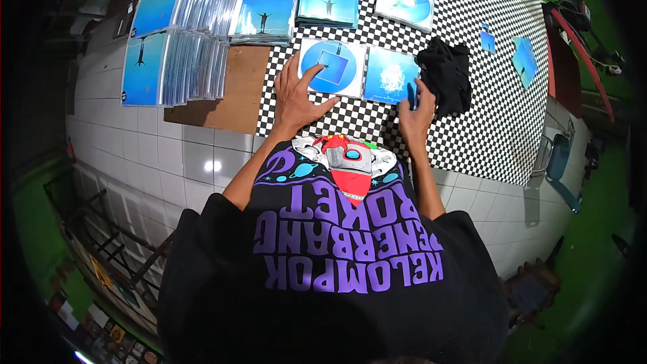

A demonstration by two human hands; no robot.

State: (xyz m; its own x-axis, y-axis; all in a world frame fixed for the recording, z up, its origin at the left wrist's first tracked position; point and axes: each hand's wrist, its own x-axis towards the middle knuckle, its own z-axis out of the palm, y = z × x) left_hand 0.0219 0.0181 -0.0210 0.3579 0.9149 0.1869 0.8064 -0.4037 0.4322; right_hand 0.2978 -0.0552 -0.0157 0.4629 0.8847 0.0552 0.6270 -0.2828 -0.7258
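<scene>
An opened CD case lies in front of me on the checkered cloth. Its left half (pixel 349 81) holds a blue and white disc with a square picture on it; the right half (pixel 391 75) shows a blue insert with a white design. My left hand (pixel 296 98) rests at the left edge, fingers spread, the index finger reaching over the disc and the thumb along the lower edge. At the lower right corner, my right hand (pixel 418 111) grips the case between thumb and fingers. A crumpled black cloth (pixel 446 77) lies just right of that hand.
Long rows of blue CD cases (pixel 182 67) lean at the left. Farther back are a shorter stack of CD cases (pixel 263 17), a pile of blue inserts (pixel 328 3) and a stack of white-edged cases (pixel 406 3). Blue cards (pixel 524 61) lie at the right.
</scene>
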